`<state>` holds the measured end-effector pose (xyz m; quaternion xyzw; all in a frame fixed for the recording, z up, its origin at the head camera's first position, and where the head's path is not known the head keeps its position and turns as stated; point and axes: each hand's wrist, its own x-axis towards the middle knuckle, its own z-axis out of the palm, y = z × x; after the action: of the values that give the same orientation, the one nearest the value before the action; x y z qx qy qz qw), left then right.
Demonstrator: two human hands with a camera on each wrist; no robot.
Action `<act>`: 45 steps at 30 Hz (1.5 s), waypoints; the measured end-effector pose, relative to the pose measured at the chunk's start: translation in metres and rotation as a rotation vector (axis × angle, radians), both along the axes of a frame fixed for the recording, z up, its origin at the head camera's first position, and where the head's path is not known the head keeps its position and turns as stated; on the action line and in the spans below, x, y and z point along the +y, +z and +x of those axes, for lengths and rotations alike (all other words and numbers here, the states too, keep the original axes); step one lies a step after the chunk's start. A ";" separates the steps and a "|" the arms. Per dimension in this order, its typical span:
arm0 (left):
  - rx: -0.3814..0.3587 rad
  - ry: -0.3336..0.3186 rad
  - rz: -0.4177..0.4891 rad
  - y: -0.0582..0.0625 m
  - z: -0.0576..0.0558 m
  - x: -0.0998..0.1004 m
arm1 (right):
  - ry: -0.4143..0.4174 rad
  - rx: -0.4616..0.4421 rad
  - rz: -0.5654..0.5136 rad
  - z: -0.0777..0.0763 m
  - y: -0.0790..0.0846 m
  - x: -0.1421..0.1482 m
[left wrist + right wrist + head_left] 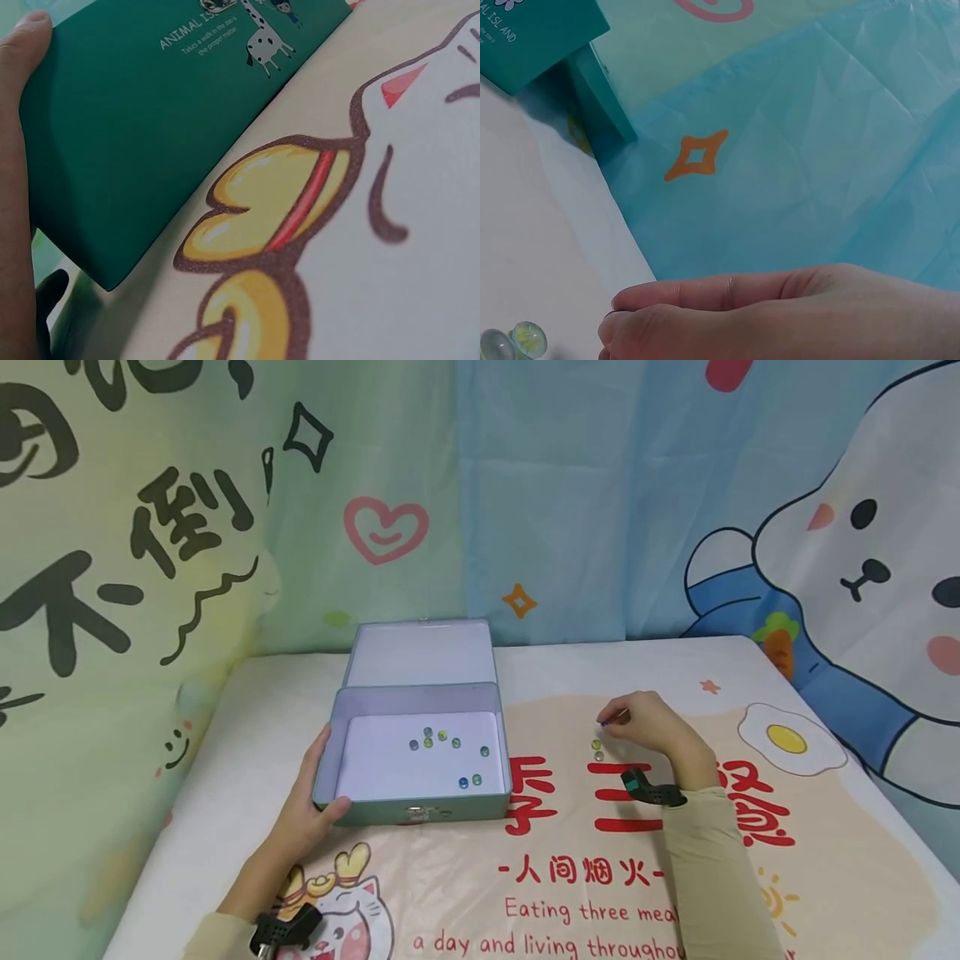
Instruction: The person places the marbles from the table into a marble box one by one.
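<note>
A green tin box stands with its lid folded back, and several glass marbles lie scattered on its pale floor. My left hand grips the box at its front left corner, thumb over the front rim and fingers along the left wall. To the right of the box, just above the table, my right hand pinches a dark blue marble between thumb and fingertips; most of it is hidden. Below those fingertips a yellow-green marble and a clear marble lie close together on the cloth.
A printed cloth with red lettering, a cat and a fried egg covers the table. Behind the table's far edge hangs a blue and green curtain. The raised lid stands close to that curtain.
</note>
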<state>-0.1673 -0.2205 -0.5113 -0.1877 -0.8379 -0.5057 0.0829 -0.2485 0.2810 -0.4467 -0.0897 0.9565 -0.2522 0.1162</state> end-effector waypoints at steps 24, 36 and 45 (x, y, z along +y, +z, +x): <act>0.005 0.004 -0.015 -0.002 0.000 0.003 | 0.001 0.037 -0.020 0.001 -0.002 -0.009; 0.009 0.012 -0.026 -0.003 0.000 0.000 | 0.017 0.140 -0.061 0.000 0.006 -0.028; 0.020 0.013 -0.033 -0.001 -0.001 0.001 | 0.049 0.179 -0.095 -0.002 0.005 -0.038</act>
<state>-0.1681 -0.2199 -0.5125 -0.1886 -0.8465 -0.4894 0.0916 -0.2500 0.2433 -0.4416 -0.1407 0.9475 -0.2854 0.0321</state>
